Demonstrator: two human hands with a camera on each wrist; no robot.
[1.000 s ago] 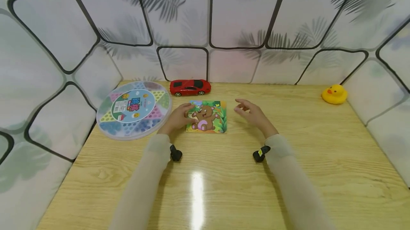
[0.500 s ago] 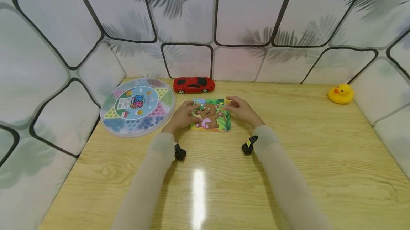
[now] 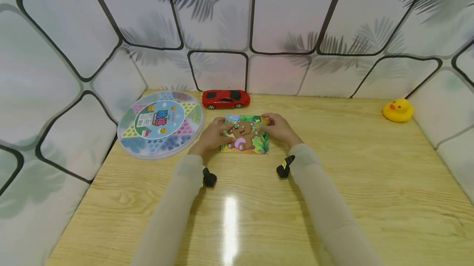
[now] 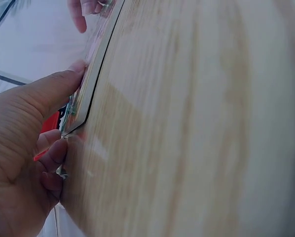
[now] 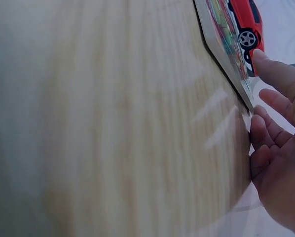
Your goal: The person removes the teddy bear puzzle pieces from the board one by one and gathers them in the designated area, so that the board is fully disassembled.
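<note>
A small, flat bear picture board [image 3: 242, 143] lies on the wooden table in the head view, a brown bear on a green ground. My left hand [image 3: 212, 137] grips its left side. The thumb rests on the picture and the curled fingers sit by the far left corner, as the left wrist view shows with the board's pale edge [image 4: 95, 81]. From the opposite side my right hand [image 3: 282, 130] holds the right edge, thumb over the picture. In the right wrist view, fingers [image 5: 260, 133] bend close to the board's corner [image 5: 231, 74].
Behind the board stands a red toy car [image 3: 226, 99]. A round Chinese checkers box [image 3: 192, 128] lies to the left, close to my left hand. At the far right sits a yellow rubber duck [image 3: 398, 110]. A patterned cloth wall [image 3: 281, 15] closes off the back.
My right hand has moved left from beside the board to its right edge. The left hand stays at the left side. The head view has shifted slightly.
</note>
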